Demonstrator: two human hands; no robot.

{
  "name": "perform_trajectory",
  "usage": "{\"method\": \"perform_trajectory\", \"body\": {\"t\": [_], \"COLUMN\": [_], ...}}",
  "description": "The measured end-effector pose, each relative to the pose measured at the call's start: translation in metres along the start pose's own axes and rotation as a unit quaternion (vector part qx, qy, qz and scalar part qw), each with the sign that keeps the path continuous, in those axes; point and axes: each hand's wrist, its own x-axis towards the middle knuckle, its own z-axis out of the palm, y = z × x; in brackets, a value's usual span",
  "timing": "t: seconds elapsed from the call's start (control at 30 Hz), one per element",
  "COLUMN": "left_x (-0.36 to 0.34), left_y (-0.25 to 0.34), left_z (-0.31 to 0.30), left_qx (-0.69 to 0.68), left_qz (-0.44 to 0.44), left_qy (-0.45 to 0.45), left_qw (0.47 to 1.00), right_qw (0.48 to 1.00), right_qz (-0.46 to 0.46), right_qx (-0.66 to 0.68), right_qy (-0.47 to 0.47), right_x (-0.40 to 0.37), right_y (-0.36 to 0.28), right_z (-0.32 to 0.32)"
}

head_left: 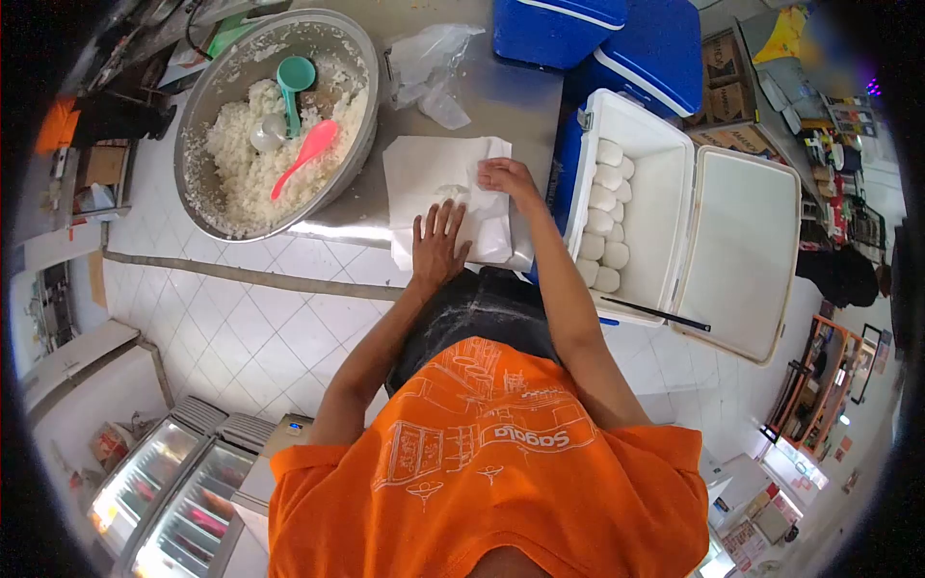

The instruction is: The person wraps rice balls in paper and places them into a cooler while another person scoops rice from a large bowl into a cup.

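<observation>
A stack of white paper sheets lies on the metal table in front of me. My left hand rests flat on it with fingers spread, fingertips at a small whitish portion that looks like rice. At the right side of the stack, my right hand has its fingers bent and closed on the edge of the top paper sheet. To the left stands a big metal bowl of cooked rice. In it lie a green scoop, a pink rice paddle and a clear rounded cup.
An open white-lined cooler on the right holds several white wrapped bundles; its lid hangs outward. Closed blue coolers stand behind. A clear plastic bag lies on the metal table. Glass-front fridges are lower left.
</observation>
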Motion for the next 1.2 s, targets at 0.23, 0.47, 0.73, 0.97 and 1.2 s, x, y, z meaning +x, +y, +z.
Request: {"method": "perform_trajectory", "body": {"t": [0.23, 0.47, 0.73, 0.97, 1.2], "left_x": [0.007, 0.001, 0.006, 0.009, 0.02], "left_y": [0.005, 0.011, 0.022, 0.023, -0.02], "left_z": [0.0, 0.006, 0.012, 0.006, 0.023], "left_qx": [-0.04, -0.09, -0.058, -0.071, -0.147], "left_qz": [-0.027, -0.075, -0.1, -0.14, -0.11], "left_qy": [0.048, 0.07, 0.089, 0.107, 0.101], "left_qw": [0.998, 0.991, 0.989, 0.982, 0.978], "right_qw": [0.822, 0.866, 0.886, 0.947, 0.798], "right_qz": [0.066, -0.006, -0.121, -0.161, -0.189], "right_qx": [-0.563, -0.493, -0.437, -0.279, -0.542], "right_qy": [-0.052, -0.085, 0.092, -0.004, -0.183], "right_x": [0.009, -0.022, 0.009, 0.09, 0.086], "right_y": [-0.046, -0.018, -0.024, -0.001, -0.058], "right_z": [0.018, 0.021, 0.03, -0.009, 0.037]}}
